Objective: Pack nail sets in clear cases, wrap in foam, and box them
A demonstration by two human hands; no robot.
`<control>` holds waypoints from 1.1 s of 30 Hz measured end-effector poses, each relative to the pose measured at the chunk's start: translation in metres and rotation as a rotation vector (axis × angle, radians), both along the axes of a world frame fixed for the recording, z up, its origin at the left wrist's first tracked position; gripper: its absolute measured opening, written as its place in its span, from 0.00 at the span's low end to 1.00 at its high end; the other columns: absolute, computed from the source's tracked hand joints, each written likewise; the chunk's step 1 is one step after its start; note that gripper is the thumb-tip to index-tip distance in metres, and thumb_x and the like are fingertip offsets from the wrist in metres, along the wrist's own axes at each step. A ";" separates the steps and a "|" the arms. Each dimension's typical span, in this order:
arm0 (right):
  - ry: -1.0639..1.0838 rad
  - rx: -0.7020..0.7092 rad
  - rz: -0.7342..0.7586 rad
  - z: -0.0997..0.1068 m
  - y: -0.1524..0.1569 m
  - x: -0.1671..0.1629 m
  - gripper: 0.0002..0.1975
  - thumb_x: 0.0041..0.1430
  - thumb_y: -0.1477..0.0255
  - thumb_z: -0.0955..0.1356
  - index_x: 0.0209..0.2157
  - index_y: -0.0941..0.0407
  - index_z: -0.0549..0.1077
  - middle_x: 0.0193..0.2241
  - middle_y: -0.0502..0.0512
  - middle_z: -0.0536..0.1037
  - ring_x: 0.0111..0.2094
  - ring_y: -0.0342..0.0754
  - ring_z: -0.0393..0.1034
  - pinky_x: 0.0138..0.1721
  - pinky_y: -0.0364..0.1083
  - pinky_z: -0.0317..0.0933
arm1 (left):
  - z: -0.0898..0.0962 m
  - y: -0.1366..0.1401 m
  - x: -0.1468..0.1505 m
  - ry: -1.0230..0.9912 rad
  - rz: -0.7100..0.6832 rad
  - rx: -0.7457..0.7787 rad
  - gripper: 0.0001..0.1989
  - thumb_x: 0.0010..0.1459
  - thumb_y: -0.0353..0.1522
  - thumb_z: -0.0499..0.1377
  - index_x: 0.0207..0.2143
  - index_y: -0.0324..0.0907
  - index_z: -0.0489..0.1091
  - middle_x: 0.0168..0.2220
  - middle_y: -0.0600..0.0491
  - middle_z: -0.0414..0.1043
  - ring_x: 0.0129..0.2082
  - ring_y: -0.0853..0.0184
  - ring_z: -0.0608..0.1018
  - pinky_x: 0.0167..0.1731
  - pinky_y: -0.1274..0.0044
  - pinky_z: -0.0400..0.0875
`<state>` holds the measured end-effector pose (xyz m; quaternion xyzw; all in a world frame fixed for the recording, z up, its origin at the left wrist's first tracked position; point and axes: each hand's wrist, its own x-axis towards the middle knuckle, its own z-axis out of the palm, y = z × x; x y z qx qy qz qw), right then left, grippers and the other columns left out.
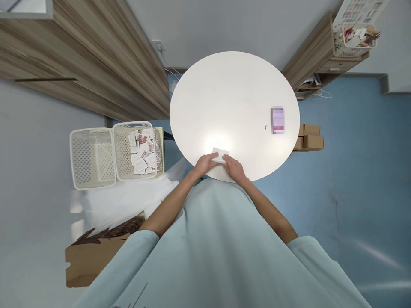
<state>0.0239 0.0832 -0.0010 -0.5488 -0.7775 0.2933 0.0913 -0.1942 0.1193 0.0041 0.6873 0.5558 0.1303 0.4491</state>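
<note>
Near the front edge of a white round table (231,85), I hold a small flat white packet (221,152) between both hands. My left hand (204,164) grips its left side, with the thumb on top. On the right side, my right hand (235,167) pinches it the same way. The fingers under the packet are mostly hidden, and I cannot make out any print on its white face.
A blurred purple item (278,120) lies on the table's right side. To the left stand two white baskets, one (117,149) with several printed packets, the other (74,158) beside it. A cardboard box (93,261) sits lower left; small brown boxes (313,142) are right of the table.
</note>
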 end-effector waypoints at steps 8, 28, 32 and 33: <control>-0.031 -0.005 -0.114 0.006 0.057 0.001 0.24 0.78 0.61 0.57 0.64 0.57 0.68 0.54 0.67 0.75 0.53 0.62 0.70 0.53 0.58 0.68 | -0.001 0.044 0.022 0.172 0.176 -0.023 0.23 0.63 0.53 0.63 0.39 0.42 0.76 0.45 0.42 0.77 0.42 0.52 0.79 0.42 0.67 0.74; -0.099 -0.082 -0.011 0.005 0.048 -0.022 0.20 0.76 0.66 0.62 0.61 0.58 0.73 0.45 0.65 0.77 0.43 0.58 0.74 0.48 0.54 0.70 | -0.013 0.022 0.007 0.196 0.610 -0.169 0.31 0.57 0.43 0.71 0.58 0.44 0.66 0.48 0.44 0.79 0.51 0.52 0.81 0.49 0.64 0.74; -0.039 -0.119 0.078 -0.002 0.031 -0.049 0.21 0.77 0.67 0.60 0.64 0.60 0.70 0.47 0.66 0.76 0.46 0.58 0.74 0.49 0.53 0.70 | -0.008 0.007 -0.018 0.153 0.647 -0.188 0.11 0.63 0.37 0.65 0.46 0.44 0.75 0.44 0.46 0.83 0.46 0.56 0.83 0.49 0.66 0.75; -0.026 -0.131 0.113 -0.003 0.028 -0.057 0.22 0.77 0.67 0.60 0.65 0.61 0.69 0.47 0.66 0.76 0.47 0.58 0.74 0.49 0.53 0.70 | -0.006 0.002 -0.024 0.153 0.664 -0.180 0.09 0.64 0.36 0.63 0.45 0.43 0.76 0.45 0.46 0.83 0.45 0.57 0.83 0.49 0.67 0.75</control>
